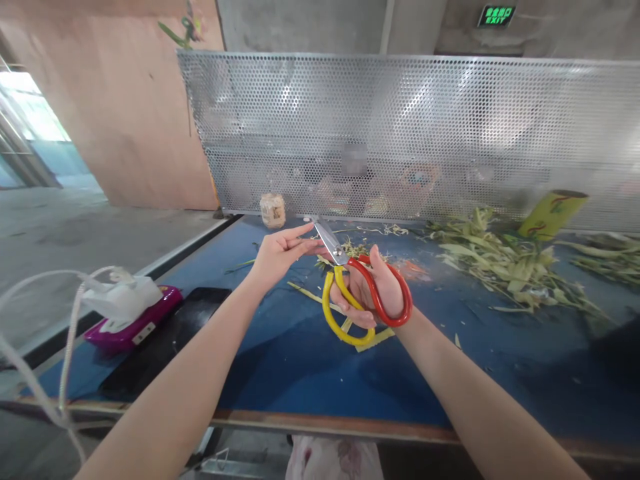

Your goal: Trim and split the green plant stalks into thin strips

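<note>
Grey wall (310, 27), perforated metal screen (310, 120), exit sign (496, 16) (glowing green), bright window (35, 110), blue tabletop (300, 380)

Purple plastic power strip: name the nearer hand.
Left. The left hand is right of the power strip; the right hand, in the red-and-yellow scissor handles, is farther right.
</note>
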A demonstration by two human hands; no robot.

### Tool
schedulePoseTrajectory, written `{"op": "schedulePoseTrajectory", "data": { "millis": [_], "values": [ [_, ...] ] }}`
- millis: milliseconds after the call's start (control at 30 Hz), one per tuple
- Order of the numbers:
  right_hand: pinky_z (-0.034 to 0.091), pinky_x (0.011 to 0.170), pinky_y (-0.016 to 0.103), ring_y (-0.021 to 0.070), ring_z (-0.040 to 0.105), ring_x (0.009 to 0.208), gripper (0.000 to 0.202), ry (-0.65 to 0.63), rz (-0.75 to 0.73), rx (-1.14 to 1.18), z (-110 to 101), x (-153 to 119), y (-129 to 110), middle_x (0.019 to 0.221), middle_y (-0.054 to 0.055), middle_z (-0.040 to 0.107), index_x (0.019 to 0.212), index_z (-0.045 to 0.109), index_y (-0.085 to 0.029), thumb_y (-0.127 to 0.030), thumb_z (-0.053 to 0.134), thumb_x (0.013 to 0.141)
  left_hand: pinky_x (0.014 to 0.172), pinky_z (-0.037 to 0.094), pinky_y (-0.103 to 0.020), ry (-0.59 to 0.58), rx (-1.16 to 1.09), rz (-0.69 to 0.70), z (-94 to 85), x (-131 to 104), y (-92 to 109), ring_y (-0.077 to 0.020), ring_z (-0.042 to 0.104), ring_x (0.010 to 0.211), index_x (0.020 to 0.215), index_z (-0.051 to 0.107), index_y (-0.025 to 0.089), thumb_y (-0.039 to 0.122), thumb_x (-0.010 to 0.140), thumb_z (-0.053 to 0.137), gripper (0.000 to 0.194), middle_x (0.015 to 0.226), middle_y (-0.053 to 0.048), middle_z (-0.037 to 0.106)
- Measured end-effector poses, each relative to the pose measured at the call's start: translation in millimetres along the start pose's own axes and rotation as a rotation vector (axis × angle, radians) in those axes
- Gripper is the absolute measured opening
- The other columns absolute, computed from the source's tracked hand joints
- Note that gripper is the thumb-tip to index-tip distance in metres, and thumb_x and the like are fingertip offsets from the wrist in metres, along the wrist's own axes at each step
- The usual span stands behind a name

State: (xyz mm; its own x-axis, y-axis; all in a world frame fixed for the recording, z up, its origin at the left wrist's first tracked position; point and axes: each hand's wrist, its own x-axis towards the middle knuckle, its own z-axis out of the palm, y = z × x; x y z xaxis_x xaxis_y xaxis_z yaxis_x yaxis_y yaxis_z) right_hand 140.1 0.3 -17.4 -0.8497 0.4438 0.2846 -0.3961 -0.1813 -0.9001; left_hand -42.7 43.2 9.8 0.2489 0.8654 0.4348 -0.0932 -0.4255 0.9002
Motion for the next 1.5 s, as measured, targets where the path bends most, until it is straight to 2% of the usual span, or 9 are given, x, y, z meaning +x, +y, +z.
{"op": "schedulePoseTrajectory", "data": {
  "millis": [167, 367, 567, 967, 1033, 1133, 1233, 1333, 1500],
  "values": [
    [0.027, 0.025, 0.018, 0.0072, 0.034, 0.027, 0.095, 0.048, -0.007, -0.021, 2.3, 0.3, -3.3, 0.038, -0.001, 0.042, 0.072, 0.053, -0.009, -0.079, -0.011, 0.062, 0.064, 0.049, -0.027, -0.035, 0.077, 0.004, -0.6, 0.1, 3.5, -0.0144, 0.065, 0.068, 0.114, 0.058, 0.013, 0.027, 0.074, 0.061, 0.042, 0.079, -0.007, 0.072],
    [0.026, 0.026, 0.017, 0.0065, 0.033, 0.028, 0.092, 0.050, -0.031, -0.033, 0.3, -1.2, -4.2, 0.039, -0.002, 0.040, 0.070, 0.052, -0.011, -0.077, -0.012, 0.065, 0.047, 0.038, -0.021, -0.024, 0.159, 0.007, -4.6, 2.4, 2.2, -0.0073, 0.045, 0.051, 0.111, 0.061, 0.016, 0.034, 0.076, 0.056, 0.039, 0.071, -0.004, 0.067],
    [0.025, 0.025, 0.017, 0.0047, 0.029, 0.027, 0.092, 0.038, -0.052, -0.032, -1.6, -1.1, -3.7, 0.039, -0.003, 0.038, 0.067, 0.053, -0.011, -0.078, -0.009, 0.065, 0.044, 0.033, -0.020, -0.072, 0.326, 0.016, -3.3, 0.5, 5.8, -0.0053, 0.037, 0.042, 0.090, 0.068, 0.015, 0.036, 0.080, 0.048, 0.030, 0.056, 0.001, 0.052],
    [0.023, 0.021, 0.017, 0.0054, 0.029, 0.022, 0.093, 0.062, -0.058, -0.053, 1.3, 3.8, -0.2, 0.033, -0.004, 0.036, 0.065, 0.054, -0.010, -0.084, -0.002, 0.061, 0.046, 0.034, -0.020, -0.183, 0.458, 0.059, 7.4, -1.7, 6.9, -0.0058, 0.036, 0.039, 0.057, 0.058, 0.017, 0.033, 0.082, 0.043, 0.033, 0.049, 0.004, 0.050],
    [0.021, 0.021, 0.016, 0.0048, 0.027, 0.022, 0.090, 0.117, -0.106, -0.065, 3.5, 2.5, -2.4, 0.034, -0.005, 0.035, 0.066, 0.055, -0.010, -0.082, 0.001, 0.064, 0.047, 0.035, -0.020, -0.186, 0.466, 0.065, 8.2, -2.4, 4.5, -0.0063, 0.037, 0.040, 0.055, 0.059, 0.017, 0.030, 0.079, 0.048, 0.029, 0.047, 0.004, 0.051],
    [0.018, 0.022, 0.015, 0.0030, 0.023, 0.023, 0.086, 0.362, -0.384, -0.019, 7.1, -6.1, -14.0, 0.043, -0.003, 0.044, 0.078, 0.056, -0.012, -0.076, -0.002, 0.071, 0.052, 0.037, -0.020, -0.179, 0.451, 0.075, 9.2, -3.4, -0.1, -0.0074, 0.041, 0.044, 0.051, 0.059, 0.018, 0.028, 0.075, 0.053, 0.027, 0.049, 0.003, 0.056],
    [0.014, 0.023, 0.015, 0.0027, 0.019, 0.024, 0.087, 0.601, -0.619, 0.076, 7.2, -17.4, -28.6, 0.049, -0.002, 0.049, 0.094, 0.054, -0.015, -0.071, -0.008, 0.074, 0.051, 0.037, -0.022, -0.099, 0.387, 0.077, 9.2, -3.1, -2.6, -0.0057, 0.039, 0.043, 0.055, 0.061, 0.017, 0.034, 0.079, 0.048, 0.032, 0.075, -0.002, 0.067],
    [0.014, 0.025, 0.015, 0.0038, 0.023, 0.025, 0.081, 0.731, -0.585, 0.132, 3.1, -19.5, -31.6, 0.049, -0.001, 0.050, 0.091, 0.053, -0.015, -0.067, -0.006, 0.078, 0.047, 0.036, -0.023, -0.044, 0.293, 0.052, 9.4, -1.5, -5.7, -0.0048, 0.036, 0.043, 0.063, 0.064, 0.015, 0.039, 0.080, 0.047, 0.034, 0.097, -0.007, 0.067],
    [0.027, 0.030, 0.019, 0.0094, 0.037, 0.031, 0.074, 0.739, -0.407, 0.110, -1.6, -6.5, -15.6, 0.050, 0.003, 0.054, 0.083, 0.053, -0.015, -0.063, -0.004, 0.082, 0.051, 0.039, -0.024, -0.006, 0.104, 0.044, 14.8, 2.1, -12.9, -0.0089, 0.047, 0.051, 0.088, 0.067, 0.013, 0.038, 0.079, 0.050, 0.032, 0.077, -0.009, 0.068]
  ]
}}
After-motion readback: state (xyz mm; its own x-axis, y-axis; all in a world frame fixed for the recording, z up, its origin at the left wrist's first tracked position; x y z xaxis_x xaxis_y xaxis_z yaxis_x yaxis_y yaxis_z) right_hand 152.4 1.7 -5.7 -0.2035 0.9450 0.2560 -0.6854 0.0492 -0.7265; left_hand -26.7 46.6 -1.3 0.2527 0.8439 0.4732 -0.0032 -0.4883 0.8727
